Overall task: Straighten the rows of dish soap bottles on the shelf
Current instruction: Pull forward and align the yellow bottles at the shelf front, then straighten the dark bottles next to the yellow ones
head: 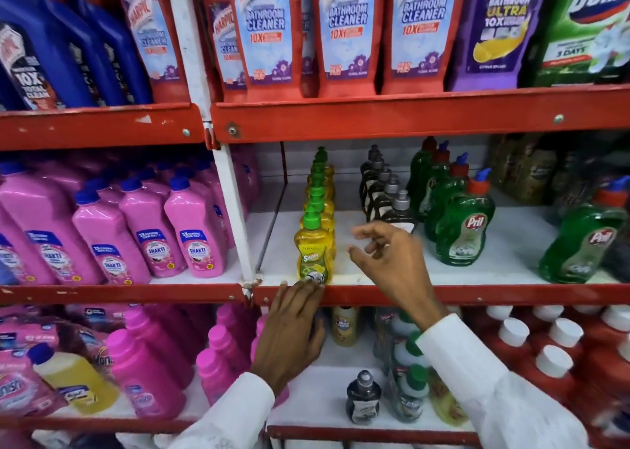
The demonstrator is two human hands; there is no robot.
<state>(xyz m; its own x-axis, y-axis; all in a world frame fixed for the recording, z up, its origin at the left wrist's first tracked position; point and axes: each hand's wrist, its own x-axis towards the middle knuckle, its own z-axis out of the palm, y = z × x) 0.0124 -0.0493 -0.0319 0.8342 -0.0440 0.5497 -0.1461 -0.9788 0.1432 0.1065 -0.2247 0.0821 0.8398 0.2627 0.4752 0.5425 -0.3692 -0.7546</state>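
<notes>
Yellow plastic dish soap bottles stood in a row on the white shelf. Full and slippery, they probably needed a middle grip. Left hand and right hand were loose, holding nothing.

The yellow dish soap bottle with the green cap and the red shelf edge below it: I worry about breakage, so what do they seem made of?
The yellow dish soap bottle with the green cap looks like clear glossy plastic; the liquid shows through. The red shelf edge looks like painted metal: chipped paint, screw heads.
</notes>
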